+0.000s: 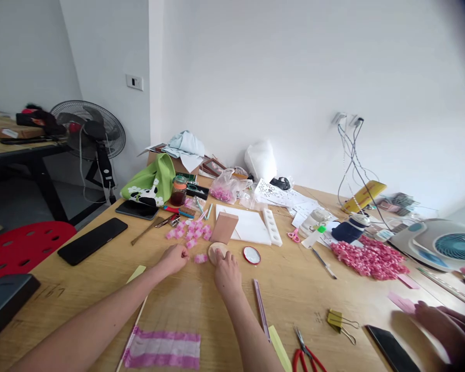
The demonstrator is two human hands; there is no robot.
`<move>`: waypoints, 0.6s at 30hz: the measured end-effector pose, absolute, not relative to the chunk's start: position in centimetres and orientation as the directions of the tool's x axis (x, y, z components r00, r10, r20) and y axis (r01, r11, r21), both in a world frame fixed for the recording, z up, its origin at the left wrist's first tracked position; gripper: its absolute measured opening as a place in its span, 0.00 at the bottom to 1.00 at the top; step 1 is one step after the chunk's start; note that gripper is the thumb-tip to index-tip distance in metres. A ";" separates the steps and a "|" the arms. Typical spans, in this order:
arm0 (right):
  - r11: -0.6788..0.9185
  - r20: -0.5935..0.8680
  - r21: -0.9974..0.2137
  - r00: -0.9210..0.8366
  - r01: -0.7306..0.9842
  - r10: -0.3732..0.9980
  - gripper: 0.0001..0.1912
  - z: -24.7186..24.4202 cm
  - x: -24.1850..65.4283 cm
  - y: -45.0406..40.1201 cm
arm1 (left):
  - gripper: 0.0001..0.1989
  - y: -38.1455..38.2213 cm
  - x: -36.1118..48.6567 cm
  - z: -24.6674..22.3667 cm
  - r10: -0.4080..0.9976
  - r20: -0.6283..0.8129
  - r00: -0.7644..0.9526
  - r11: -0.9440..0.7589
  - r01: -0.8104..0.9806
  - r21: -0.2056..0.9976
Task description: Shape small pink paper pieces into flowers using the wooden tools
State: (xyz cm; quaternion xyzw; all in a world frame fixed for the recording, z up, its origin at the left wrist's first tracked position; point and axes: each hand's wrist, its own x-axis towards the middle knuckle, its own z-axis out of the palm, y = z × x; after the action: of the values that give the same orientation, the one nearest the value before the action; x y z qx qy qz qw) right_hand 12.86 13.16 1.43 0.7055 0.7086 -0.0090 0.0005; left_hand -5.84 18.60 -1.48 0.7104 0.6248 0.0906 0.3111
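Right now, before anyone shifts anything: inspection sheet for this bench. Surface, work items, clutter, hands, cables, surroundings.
Surface: wooden table, crowded toward the wall.
Work items: round beige disc; single pink piece beside it; cluster of similar pieces behind.
Clutter: red-handled pliers and yellow binder clip near the front; green bag at the back left.
Hands: right hand has fingers on the disc; left hand is near the single piece, any grip unclear.
Cables: several cables hang from the wall outlets at right.
Surroundings: standing fan and red chair at left; another person's hand at far right.
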 end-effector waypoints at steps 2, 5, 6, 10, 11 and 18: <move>-0.011 -0.010 -0.007 0.011 1.000 1.000 0.25 1.4 12.6 13.3 | 0.13 18.7 -5.8 -1.8 0.945 -0.265 0.195 -0.009 0.820 0.572; -0.040 -0.008 -0.010 0.040 0.999 0.999 0.24 1.4 12.0 13.8 | 0.14 18.9 -5.8 -2.2 0.938 -0.293 0.187 0.028 0.800 0.599; -0.048 -0.008 -0.014 0.048 0.999 0.999 0.23 1.4 11.9 14.0 | 0.14 19.0 -5.8 -2.3 0.933 -0.308 0.185 0.043 0.793 0.608; -0.059 -0.009 -0.043 0.059 0.997 0.998 0.24 1.3 11.9 14.5 | 0.14 19.4 -5.8 -2.5 0.917 -0.359 0.172 0.108 0.760 0.640; -0.059 -0.008 -0.052 0.058 0.997 0.998 0.25 1.2 12.0 14.5 | 0.14 19.4 -5.7 -2.5 0.915 -0.366 0.168 0.122 0.751 0.649; -0.063 0.035 -0.117 0.067 0.991 0.997 0.26 0.8 14.4 13.7 | 0.15 19.7 -5.4 -2.5 0.901 -0.407 0.149 0.197 0.696 0.690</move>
State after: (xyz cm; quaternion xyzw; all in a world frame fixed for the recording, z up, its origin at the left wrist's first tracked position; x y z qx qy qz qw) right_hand 14.43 13.66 0.76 0.7285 0.6823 -0.0273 -0.0545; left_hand -5.40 19.68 -2.52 0.6225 0.6415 0.1185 0.4323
